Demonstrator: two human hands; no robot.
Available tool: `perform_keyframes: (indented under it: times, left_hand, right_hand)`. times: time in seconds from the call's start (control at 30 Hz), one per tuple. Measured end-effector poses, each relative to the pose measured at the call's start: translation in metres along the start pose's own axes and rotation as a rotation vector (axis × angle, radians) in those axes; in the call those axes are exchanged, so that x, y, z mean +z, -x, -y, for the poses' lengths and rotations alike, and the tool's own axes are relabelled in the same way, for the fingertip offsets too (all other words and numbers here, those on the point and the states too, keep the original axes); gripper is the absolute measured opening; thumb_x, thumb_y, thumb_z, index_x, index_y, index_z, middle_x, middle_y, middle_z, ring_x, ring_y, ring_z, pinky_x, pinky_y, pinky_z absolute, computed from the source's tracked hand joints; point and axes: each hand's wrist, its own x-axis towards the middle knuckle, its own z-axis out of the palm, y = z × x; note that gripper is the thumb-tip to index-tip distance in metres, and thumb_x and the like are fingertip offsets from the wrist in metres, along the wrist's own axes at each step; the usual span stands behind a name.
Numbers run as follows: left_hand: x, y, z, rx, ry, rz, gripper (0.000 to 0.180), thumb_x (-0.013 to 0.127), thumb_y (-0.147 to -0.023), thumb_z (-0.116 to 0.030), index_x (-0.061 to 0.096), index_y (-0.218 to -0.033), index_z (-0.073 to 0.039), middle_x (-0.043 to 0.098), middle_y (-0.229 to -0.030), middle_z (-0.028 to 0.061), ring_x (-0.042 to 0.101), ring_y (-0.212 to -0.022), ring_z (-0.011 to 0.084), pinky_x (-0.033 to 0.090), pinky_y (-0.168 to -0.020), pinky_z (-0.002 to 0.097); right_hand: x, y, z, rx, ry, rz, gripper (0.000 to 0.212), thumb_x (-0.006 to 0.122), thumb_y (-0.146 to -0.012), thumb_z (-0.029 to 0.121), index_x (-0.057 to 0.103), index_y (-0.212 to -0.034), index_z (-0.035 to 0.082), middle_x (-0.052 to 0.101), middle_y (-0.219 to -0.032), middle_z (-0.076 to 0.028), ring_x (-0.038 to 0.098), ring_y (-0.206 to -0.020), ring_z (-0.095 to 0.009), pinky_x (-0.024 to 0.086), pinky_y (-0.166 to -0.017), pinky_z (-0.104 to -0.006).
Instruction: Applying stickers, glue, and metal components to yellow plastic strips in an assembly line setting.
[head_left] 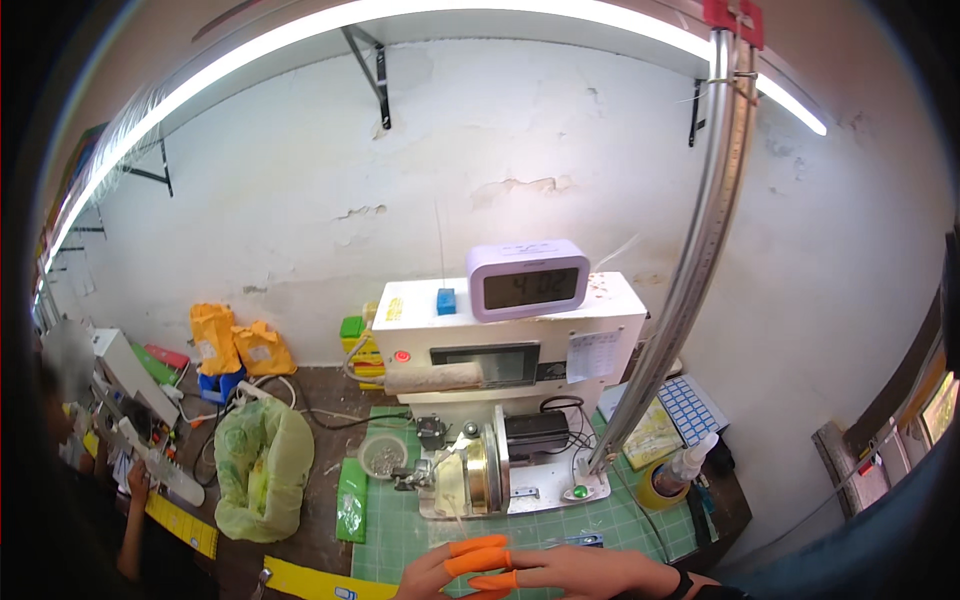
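At the lower edge my left hand (425, 575) and my right hand (585, 570) meet over the green cutting mat (385, 540). Orange finger cots cover fingertips on both. The right fingers lie across the left ones, bent together; what sits between them, if anything, is hidden. A dark band circles my right wrist. Just beyond stands a white machine (420, 335) with a screen, a brass-coloured wheel (483, 480) and a dark motor (540, 432). Beside the wheel is a round dish (382, 457) of small pieces. A small blue-and-clear item (575, 540) lies close to my right hand.
A bin lined with a pale green bag (305, 470), a green packet (351, 500) and a yellow strip (320, 582) lie left. A metal upright (690, 260), spray bottle (680, 465) and keyboard (690, 408) stand right. A lilac clock (528, 250) tops the machine. Another person's hand (137, 480) shows far left.
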Motion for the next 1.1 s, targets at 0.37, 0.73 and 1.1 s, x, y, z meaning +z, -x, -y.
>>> perform_keyframes:
  times: [0.37, 0.73, 1.1]
  left_hand:
    - [0.007, -0.012, -0.018, 0.172, 0.065, -0.292, 0.031, 0.085, -0.078, -0.004, 0.074, -0.107, 0.001, 0.075, -0.105, 0.0190, 0.074, -0.100, 0.0325, 0.059, -0.087, 0.0375]
    - [-0.057, -0.025, -0.080, 0.254, -0.099, 0.164, 0.066, 0.079, -0.088, -0.030, 0.052, -0.145, -0.011, 0.034, -0.163, 0.0206, 0.033, -0.149, 0.0460, 0.031, -0.119, 0.0609]
    - [-0.059, -0.075, -0.102, 0.827, -0.232, 0.331, 0.071, 0.075, -0.088, -0.024, 0.046, -0.152, -0.018, 0.036, -0.162, 0.0150, 0.025, -0.153, 0.0416, 0.025, -0.122, 0.0615]
  right_hand:
    - [-0.001, 0.001, 0.039, -0.148, 0.169, -0.110, 0.069, 0.072, -0.095, 0.031, 0.044, -0.152, 0.006, 0.044, -0.152, -0.025, 0.047, -0.136, -0.043, 0.041, -0.112, -0.0440]
    - [-0.032, 0.012, 0.104, -0.362, 0.550, -0.253, 0.082, 0.090, -0.076, 0.019, 0.051, -0.148, 0.017, 0.035, -0.156, -0.033, 0.036, -0.145, -0.051, 0.039, -0.114, -0.0570]
    - [0.039, -0.202, 0.114, -1.641, -0.879, 1.991, 0.079, 0.075, -0.092, 0.040, 0.033, -0.157, 0.025, 0.028, -0.162, -0.020, 0.036, -0.146, -0.046, 0.049, -0.112, -0.0515]
